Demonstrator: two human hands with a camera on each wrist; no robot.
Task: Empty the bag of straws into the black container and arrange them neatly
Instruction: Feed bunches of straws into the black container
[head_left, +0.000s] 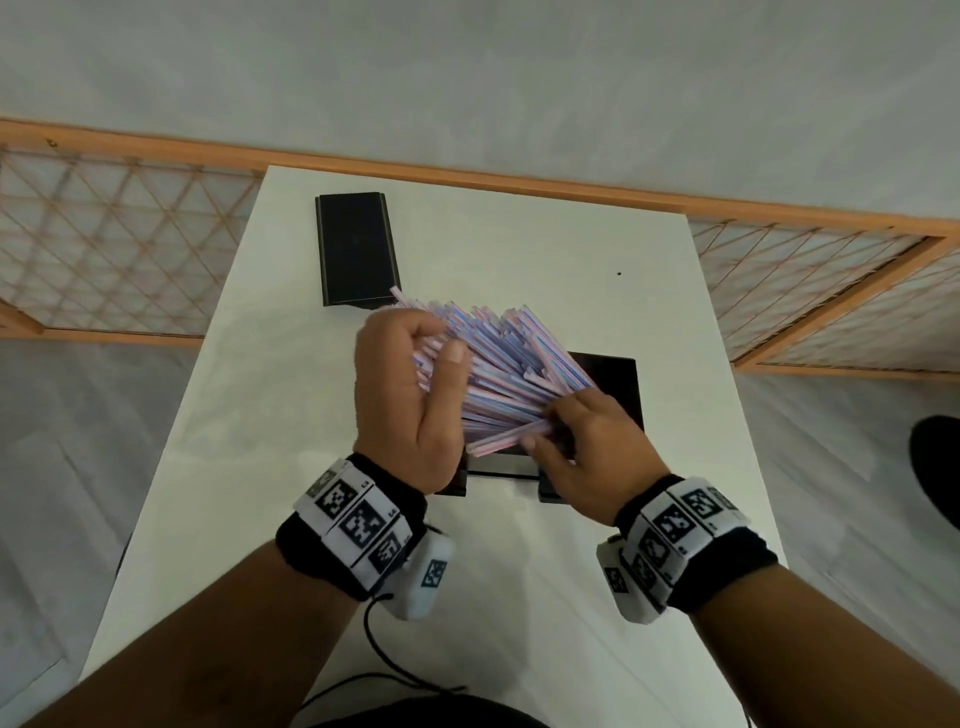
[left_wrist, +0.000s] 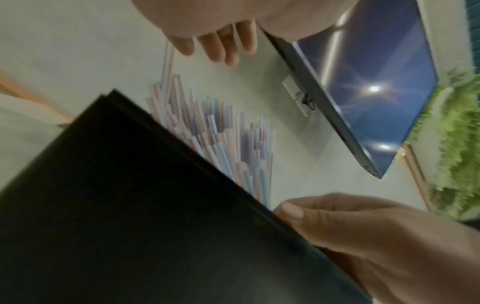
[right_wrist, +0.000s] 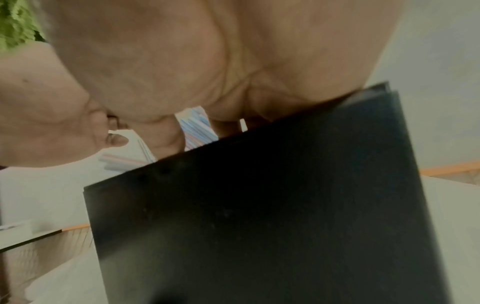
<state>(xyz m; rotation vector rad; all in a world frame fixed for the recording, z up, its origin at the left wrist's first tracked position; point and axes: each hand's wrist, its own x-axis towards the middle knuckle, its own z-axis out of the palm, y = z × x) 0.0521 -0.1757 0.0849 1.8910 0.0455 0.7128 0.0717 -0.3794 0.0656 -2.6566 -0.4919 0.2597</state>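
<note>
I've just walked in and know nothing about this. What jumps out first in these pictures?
The big fan of pink-and-blue striped straws at the middle of the white table, gripped by the left hand and pinched lower down by the right hand, spreading out of the black container. A second flat black piece lies further back on the table. Both wrists wear black bands with black-and-white square markers.

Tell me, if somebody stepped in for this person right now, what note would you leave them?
Left hand: grips the upper ends of the striped straws.
Right hand: pinches their lower ends at the black container.
Straws: out of the bag, fanned and uneven, standing in the container near the table edge. A flat black lid lies farther back.
Done: emptying.
Left: straighten and level the straws.
</note>
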